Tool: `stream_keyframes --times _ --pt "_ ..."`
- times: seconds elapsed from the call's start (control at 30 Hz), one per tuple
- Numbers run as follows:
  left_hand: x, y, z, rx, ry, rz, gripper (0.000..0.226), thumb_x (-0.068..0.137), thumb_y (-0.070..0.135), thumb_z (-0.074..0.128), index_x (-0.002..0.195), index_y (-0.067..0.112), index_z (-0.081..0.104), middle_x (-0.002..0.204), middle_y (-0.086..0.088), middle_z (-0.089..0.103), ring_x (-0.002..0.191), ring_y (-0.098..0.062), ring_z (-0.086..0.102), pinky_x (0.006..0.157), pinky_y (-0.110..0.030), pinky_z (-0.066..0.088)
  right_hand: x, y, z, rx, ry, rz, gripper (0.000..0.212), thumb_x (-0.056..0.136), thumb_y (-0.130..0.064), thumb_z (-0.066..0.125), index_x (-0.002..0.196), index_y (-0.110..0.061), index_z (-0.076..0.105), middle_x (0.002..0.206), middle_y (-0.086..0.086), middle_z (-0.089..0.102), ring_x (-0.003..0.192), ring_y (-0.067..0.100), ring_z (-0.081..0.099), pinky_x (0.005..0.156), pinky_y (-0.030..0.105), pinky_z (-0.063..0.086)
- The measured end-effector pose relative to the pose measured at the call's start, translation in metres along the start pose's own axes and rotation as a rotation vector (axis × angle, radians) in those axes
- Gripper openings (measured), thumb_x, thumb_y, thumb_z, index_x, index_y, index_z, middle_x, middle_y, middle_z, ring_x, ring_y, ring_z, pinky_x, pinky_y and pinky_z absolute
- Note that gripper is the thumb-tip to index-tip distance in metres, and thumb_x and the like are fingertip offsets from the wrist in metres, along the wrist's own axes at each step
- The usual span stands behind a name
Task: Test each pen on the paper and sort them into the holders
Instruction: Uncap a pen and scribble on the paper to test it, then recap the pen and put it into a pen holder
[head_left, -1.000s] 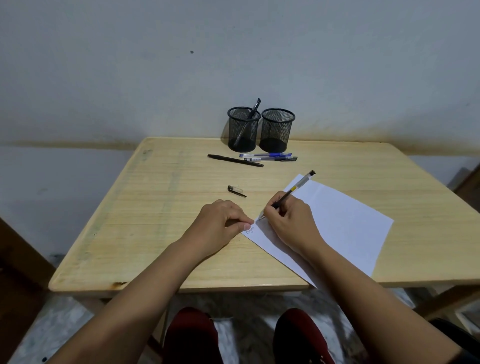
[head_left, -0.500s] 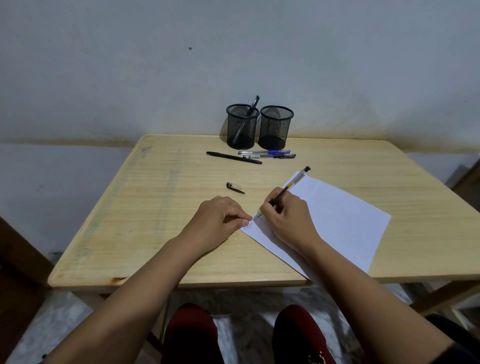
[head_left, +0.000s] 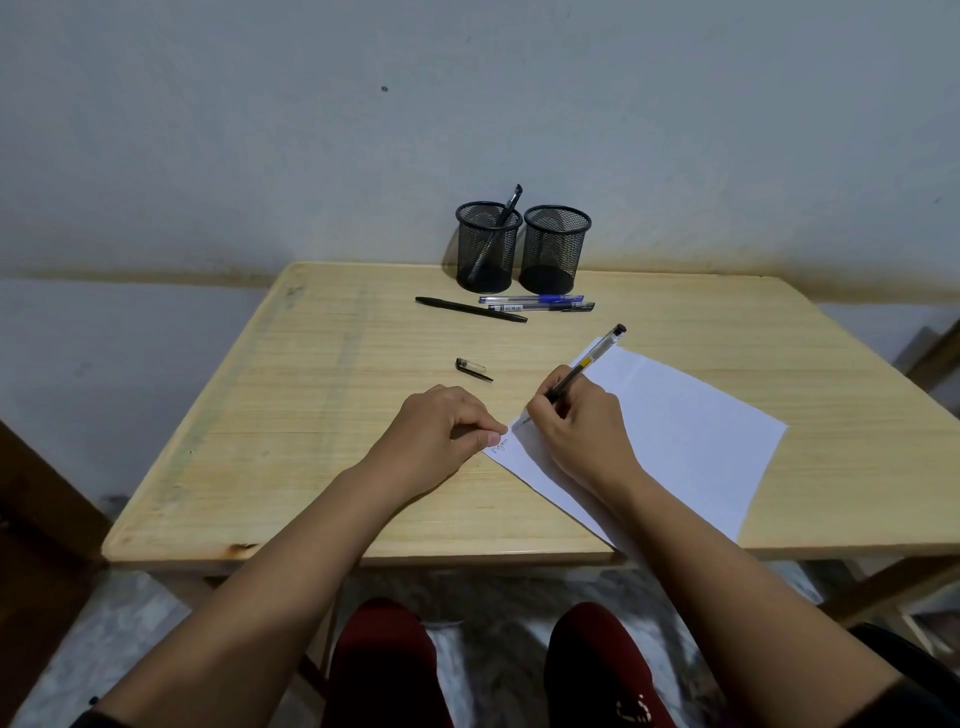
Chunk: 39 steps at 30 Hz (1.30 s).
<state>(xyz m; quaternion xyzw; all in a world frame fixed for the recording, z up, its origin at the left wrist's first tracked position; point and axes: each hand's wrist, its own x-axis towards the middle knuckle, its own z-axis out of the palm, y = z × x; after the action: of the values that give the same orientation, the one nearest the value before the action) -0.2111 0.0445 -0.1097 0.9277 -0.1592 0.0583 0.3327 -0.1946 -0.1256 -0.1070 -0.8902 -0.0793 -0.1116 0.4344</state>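
Right hand (head_left: 576, 431) grasped a clear-barrelled gel pen (head_left: 582, 366) in a writing grip at frame centre, tip on the near-left corner of the white paper (head_left: 675, 441), long axis rising toward upper right. Left hand (head_left: 441, 436) lay with fingers curled, thumb pressing that same paper corner flat on the counter (head_left: 311, 415); it grasped nothing. Pen's black cap (head_left: 472, 368) lay just above the left hand, nearer it than the right. Judgement: recapping falls to the left hand. Small marks showed at the corner. Three pens (head_left: 519, 305) waited before the two mesh holders (head_left: 522, 249) at upper centre; the left holder held one pen.
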Motion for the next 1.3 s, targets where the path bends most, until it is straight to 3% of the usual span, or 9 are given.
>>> stream_keyframes --times 0.17,0.33,0.4,0.57,0.7,0.87,1.03,1.17,1.3 --pt "0.001 0.001 -0.001 -0.048 -0.007 -0.030 0.016 0.083 0.022 0.068 0.097 0.025 0.075 0.093 0.009 0.066 0.095 -0.006 0.055 0.079 -0.013 0.038 0.007 -0.001 -0.012 0.209 0.007 0.148 0.019 0.087 -0.017 0.048 0.074 -0.011 0.060 0.066 0.003 0.059 0.063 0.013 0.052 0.059 0.025 0.041" --pt "0.015 0.008 -0.009 -0.111 0.025 -0.124 0.020 0.087 0.020 0.064 0.106 0.022 0.070 0.088 0.015 0.063 0.078 0.005 0.055 0.063 0.003 0.039 0.024 -0.012 -0.025 0.452 -0.074 0.286 0.021 0.091 -0.019 0.048 0.074 -0.015 0.060 0.064 0.004 0.058 0.059 0.015 0.051 0.047 0.022 0.037" --pt "0.026 0.011 -0.014 -0.141 0.086 -0.170 0.024 0.089 0.013 0.061 0.111 0.018 0.067 0.092 0.008 0.061 0.078 0.000 0.056 0.060 0.008 0.038 0.031 -0.015 -0.026 0.495 -0.097 0.320 0.023 0.092 -0.018 0.046 0.075 -0.011 0.060 0.067 0.006 0.059 0.058 0.015 0.051 0.045 0.022 0.036" --pt "0.057 0.001 -0.015 0.133 0.116 -0.165 0.035 0.092 0.019 0.056 0.126 0.023 0.056 0.130 -0.002 0.052 0.118 -0.016 0.046 0.089 -0.016 0.031 0.041 -0.014 -0.025 0.492 -0.086 0.356 0.023 0.092 -0.016 0.043 0.077 -0.007 0.059 0.070 0.007 0.064 0.054 0.013 0.056 0.045 0.022 0.038" --pt "0.071 -0.010 -0.009 0.239 0.052 -0.213 0.029 0.090 0.023 0.058 0.119 0.021 0.062 0.131 -0.001 0.053 0.122 -0.019 0.043 0.097 -0.025 0.034 0.048 -0.012 -0.024 0.476 -0.080 0.344 0.017 0.090 -0.016 0.050 0.083 -0.008 0.063 0.073 0.006 0.065 0.061 0.013 0.057 0.047 0.021 0.041" --pt "0.072 -0.011 -0.008 0.220 0.060 -0.242 0.014 0.087 0.018 0.061 0.099 0.020 0.068 0.108 0.000 0.064 0.104 -0.016 0.054 0.081 -0.025 0.041 0.050 -0.013 -0.022 0.507 -0.099 0.291 0.011 0.089 -0.011 0.055 0.080 -0.013 0.060 0.071 0.005 0.063 0.057 0.009 0.056 0.046 0.019 0.041" --pt "0.062 0.002 -0.017 -0.164 0.196 -0.292 0.014 0.084 0.008 0.065 0.094 0.016 0.067 0.085 0.003 0.063 0.073 -0.005 0.058 0.059 -0.006 0.042 0.053 -0.018 -0.020 0.646 -0.140 0.271 0.013 0.092 -0.017 0.053 0.082 -0.012 0.060 0.072 0.006 0.065 0.052 0.010 0.055 0.042 0.020 0.036" --pt "0.053 0.017 -0.026 -0.318 0.260 -0.248 0.014 0.082 0.001 0.066 0.093 0.009 0.069 0.082 0.000 0.062 0.070 -0.003 0.055 0.050 0.000 0.043 0.053 -0.027 -0.022 0.689 -0.163 0.239 0.016 0.094 -0.017 0.051 0.084 -0.009 0.061 0.069 0.005 0.064 0.049 0.009 0.053 0.039 0.018 0.034" --pt "0.047 0.026 -0.028 -0.361 0.272 -0.239 0.016 0.082 0.007 0.067 0.084 0.022 0.068 0.081 0.008 0.063 0.075 -0.003 0.057 0.051 -0.005 0.044 0.052 -0.031 -0.024 0.672 -0.191 0.190 0.019 0.093 -0.016 0.052 0.092 -0.001 0.063 0.069 0.004 0.061 0.052 0.009 0.050 0.040 0.017 0.033"
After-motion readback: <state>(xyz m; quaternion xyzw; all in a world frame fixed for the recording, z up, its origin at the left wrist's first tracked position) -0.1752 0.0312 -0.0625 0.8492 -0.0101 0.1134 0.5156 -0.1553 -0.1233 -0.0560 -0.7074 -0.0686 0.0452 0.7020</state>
